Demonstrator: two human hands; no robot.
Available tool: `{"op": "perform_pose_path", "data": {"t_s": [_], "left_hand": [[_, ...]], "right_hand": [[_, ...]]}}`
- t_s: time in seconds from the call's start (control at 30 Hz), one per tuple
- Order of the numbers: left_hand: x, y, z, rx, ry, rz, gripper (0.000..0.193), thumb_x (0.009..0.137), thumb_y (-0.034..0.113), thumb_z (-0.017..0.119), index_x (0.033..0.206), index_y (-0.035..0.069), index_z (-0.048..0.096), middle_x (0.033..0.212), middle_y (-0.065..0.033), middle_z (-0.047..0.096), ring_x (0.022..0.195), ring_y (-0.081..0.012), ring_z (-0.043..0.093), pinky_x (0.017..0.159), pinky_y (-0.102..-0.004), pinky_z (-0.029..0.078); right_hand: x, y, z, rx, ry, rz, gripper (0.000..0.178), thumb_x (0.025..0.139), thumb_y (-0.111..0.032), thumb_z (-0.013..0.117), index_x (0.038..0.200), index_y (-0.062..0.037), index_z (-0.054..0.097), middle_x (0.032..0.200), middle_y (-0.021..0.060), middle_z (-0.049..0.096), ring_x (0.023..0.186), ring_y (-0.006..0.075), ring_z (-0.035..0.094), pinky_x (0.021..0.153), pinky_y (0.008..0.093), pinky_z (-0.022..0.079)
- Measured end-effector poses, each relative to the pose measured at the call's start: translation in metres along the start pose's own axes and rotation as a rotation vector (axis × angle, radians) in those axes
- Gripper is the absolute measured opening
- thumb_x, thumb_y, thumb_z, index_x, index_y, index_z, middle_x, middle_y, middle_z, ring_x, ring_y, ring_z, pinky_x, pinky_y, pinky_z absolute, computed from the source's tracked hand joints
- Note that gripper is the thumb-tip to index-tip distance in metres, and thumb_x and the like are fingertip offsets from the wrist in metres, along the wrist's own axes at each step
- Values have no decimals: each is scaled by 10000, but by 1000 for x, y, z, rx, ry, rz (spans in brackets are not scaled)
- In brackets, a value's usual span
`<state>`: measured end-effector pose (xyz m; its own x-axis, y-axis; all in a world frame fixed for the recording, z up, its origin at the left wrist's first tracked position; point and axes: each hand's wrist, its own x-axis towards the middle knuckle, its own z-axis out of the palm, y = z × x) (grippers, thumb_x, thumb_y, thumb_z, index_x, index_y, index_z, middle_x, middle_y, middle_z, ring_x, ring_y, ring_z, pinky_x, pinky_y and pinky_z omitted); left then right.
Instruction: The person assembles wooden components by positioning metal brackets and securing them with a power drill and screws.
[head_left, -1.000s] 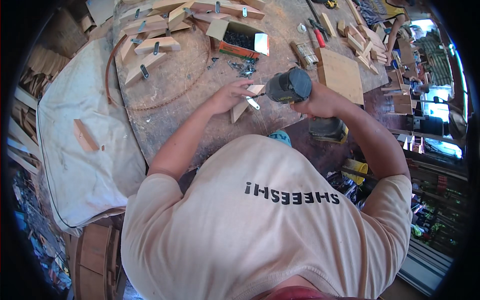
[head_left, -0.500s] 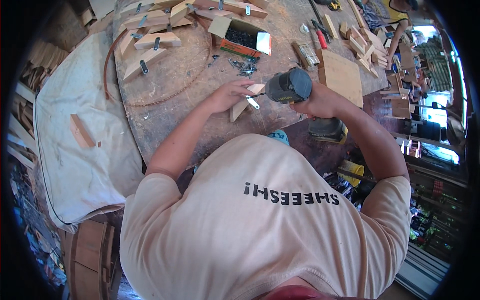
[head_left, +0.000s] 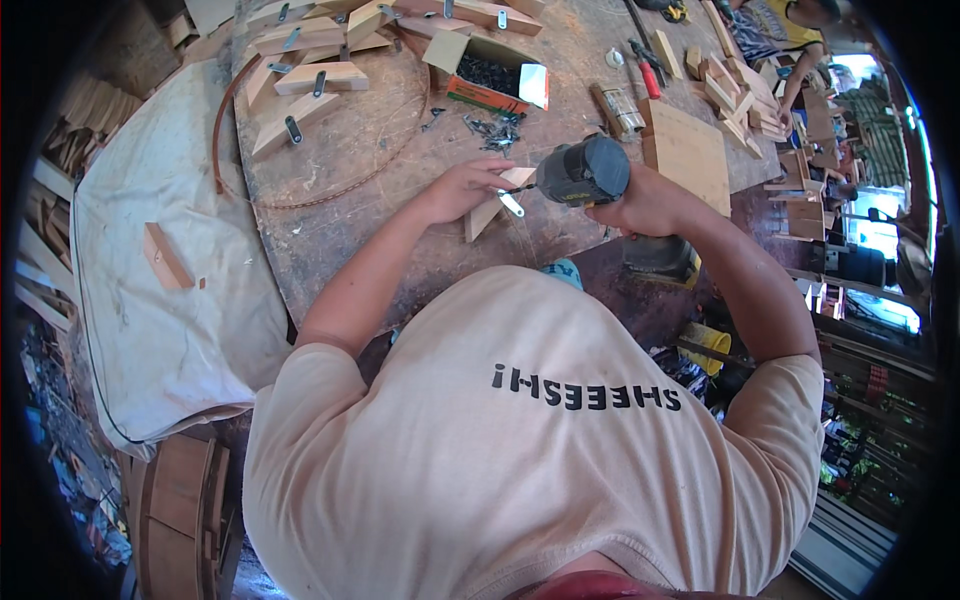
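My right hand [head_left: 640, 203] is wrapped round the handle of a cordless drill [head_left: 582, 172], its bit pointing left. The bit's tip meets a small metal plate [head_left: 511, 203] on a short angled wood block [head_left: 484, 218]. My left hand [head_left: 466, 190] closes its fingers on that block beside the plate, against the worktable [head_left: 350, 235]. Just beyond lies a loose heap of dark screws [head_left: 496, 130]. Behind it stands an open cardboard box [head_left: 487, 97] full of dark screws.
Several angled wood blocks with metal plates [head_left: 320, 78] lie at the far left. A flat board [head_left: 685, 155], a red-handled tool [head_left: 650, 80] and a wood pile [head_left: 738, 105] are to the right. A cloth-covered surface [head_left: 180, 340] bears a loose block [head_left: 166, 258]. Another person [head_left: 790, 50] sits far right.
The whole view has shifted slightly. My hands, the drill and the wood block keep nearly the same positions relative to one another.
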<state>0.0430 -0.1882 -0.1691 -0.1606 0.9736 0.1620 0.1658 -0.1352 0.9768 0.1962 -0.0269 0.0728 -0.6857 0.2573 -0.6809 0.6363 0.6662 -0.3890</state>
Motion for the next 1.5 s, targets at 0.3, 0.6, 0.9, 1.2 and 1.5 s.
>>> {"op": "perform_pose_path", "data": {"t_s": [0.3, 0.6, 0.9, 1.2, 1.5], "left_hand": [[-1, -7, 1, -46, -3, 10, 389, 774, -109, 556, 1088, 80, 689, 1376, -92, 499, 1324, -264, 398, 1094, -327, 327], [0, -3, 1, -57, 0, -2, 395, 780, -118, 539, 1087, 78, 690, 1371, -102, 500, 1310, -259, 416, 1082, -316, 344], [-1, 5, 0, -68, 2, -30, 363, 799, -119, 534, 1082, 52, 684, 1371, -99, 496, 1307, -246, 423, 1069, -306, 360], [0, 3, 1, -53, 1, -26, 373, 791, -131, 529, 1079, 47, 684, 1371, -99, 498, 1302, -241, 432, 1069, -306, 361], [0, -2, 0, -100, -3, -34, 368, 798, -111, 532, 1078, 67, 691, 1372, -101, 497, 1316, -249, 412, 1081, -309, 339]], "right_hand": [[0, -1, 0, -35, 5, 2, 362, 774, -271, 660, 1037, -24, 625, 742, 124, 644, 659, 214, 631, 630, 350, 507], [2, 4, 1, -26, 9, -18, 361, 779, -278, 655, 1030, -20, 632, 699, 117, 641, 592, 193, 624, 577, 336, 509], [-1, -1, 0, -37, 19, 11, 367, 769, -280, 659, 1023, -15, 634, 712, 129, 645, 614, 206, 634, 603, 345, 514], [1, 1, 1, -23, 25, 3, 355, 767, -275, 663, 1004, -12, 635, 710, 122, 640, 620, 201, 632, 595, 345, 509], [2, 3, 1, -14, 25, -31, 356, 771, -267, 659, 1017, -11, 630, 721, 125, 638, 607, 186, 625, 580, 339, 509]]}}
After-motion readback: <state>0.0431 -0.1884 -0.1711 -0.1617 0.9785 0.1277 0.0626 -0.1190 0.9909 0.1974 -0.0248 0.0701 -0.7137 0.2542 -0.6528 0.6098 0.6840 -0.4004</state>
